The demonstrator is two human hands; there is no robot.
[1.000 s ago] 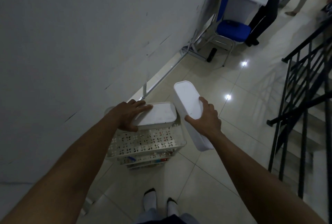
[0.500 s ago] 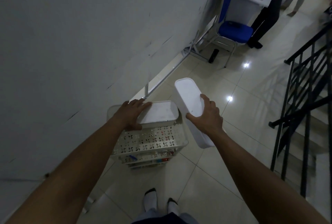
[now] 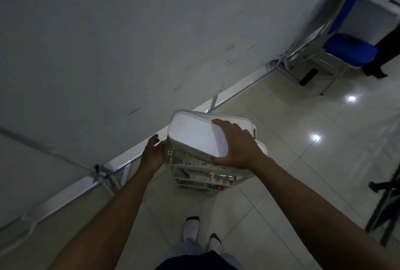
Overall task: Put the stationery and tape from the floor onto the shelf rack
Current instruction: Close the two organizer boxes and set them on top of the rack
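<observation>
Over the rack (image 3: 188,159), my right hand (image 3: 236,146) clasps the white box (image 3: 194,135) while my left hand (image 3: 151,154), fingers hidden, steadies the rack's side; best lowered level.

The scene is dim and bluish-grey. Two small bright reflections glare off the glossy floor (image 3: 292,107), and the white box (image 3: 194,135) looks washed out. Motion blur smears the blue chair (image 3: 350,51) and the dark railing (image 3: 387,204) at the right edge. Wide-angle distortion bends straight lines near the borders.

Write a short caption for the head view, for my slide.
Right hand holds a white box over the shelf rack; left hand touches its side.
</observation>
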